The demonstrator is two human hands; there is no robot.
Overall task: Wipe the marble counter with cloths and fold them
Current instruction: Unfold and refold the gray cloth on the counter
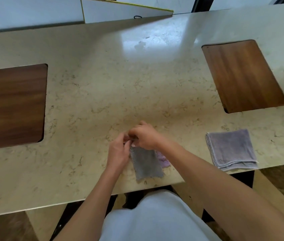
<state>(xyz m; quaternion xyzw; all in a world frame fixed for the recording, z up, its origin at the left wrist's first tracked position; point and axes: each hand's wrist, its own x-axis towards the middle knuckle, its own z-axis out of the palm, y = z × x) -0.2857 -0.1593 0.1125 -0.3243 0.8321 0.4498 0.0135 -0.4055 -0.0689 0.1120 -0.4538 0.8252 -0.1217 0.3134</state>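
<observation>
Folding in progress at the near middle of the marble counter (103, 94). Both hands meeting at the far end of a small grey cloth (145, 165): left hand (118, 150) on the left corner, right hand (145, 136) just beside it and slightly farther, fingertips of both pressed together in a pinch on the cloth's far edge. Exact finger placement blurred; which layers are caught, impossible to tell.

Cloth lying flat, long axis running near to far, tilted slightly so the near end drifts right. Near end free, close to the counter's near edge, no hand on it. Patch of lilac cloth (163, 160) showing from under the grey one on its right side, touching it; separate cloth or another face of the same one, not clear.

Second cloth, already folded (231, 150), a grey-lilac square, well to the right, near the counter edge, apart from both hands.

Judgement: next fold likely to bring the pinched far edge toward the near end, along the long axis. Hands about equally close to that edge. Risk: underlying lilac layer dragging askew.

Two wooden inset boards, left (14, 105) and far right (242, 75), uninvolved.
</observation>
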